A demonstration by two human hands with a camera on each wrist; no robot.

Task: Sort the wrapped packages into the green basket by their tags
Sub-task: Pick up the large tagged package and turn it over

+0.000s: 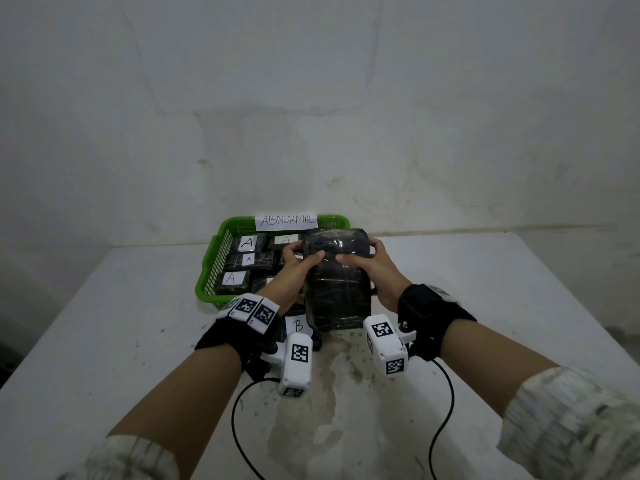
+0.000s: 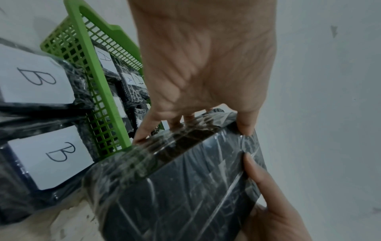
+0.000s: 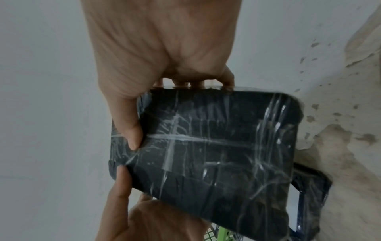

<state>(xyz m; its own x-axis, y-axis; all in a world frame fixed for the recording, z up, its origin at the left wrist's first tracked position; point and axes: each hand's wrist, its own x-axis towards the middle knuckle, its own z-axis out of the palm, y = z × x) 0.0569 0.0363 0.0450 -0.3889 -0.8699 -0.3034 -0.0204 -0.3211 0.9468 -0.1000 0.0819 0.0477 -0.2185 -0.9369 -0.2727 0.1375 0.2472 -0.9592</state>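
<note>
Both hands hold one large black package [image 1: 337, 289] wrapped in clear film, tilted on end above the table just in front of the green basket [image 1: 221, 251]. My left hand [image 1: 304, 252] grips its upper left edge, thumb on the near face and fingers behind. On the upper right edge my right hand [image 1: 360, 252] grips the same way. In the left wrist view the left hand [image 2: 191, 124] clamps the package [image 2: 175, 195]. The right hand [image 3: 164, 110] shows the same grip on the package [image 3: 216, 146]. No tag shows on its visible faces. Packages tagged A [image 1: 246, 242] lie in the basket.
A paper sign reading ABNORMAL [image 1: 285, 221] stands on the basket's far rim. Two packages tagged B [image 2: 53, 154] lie on the white table [image 1: 485, 306] by the basket's near wall [image 2: 97, 78], under my left wrist. A stained wall rises right behind the table.
</note>
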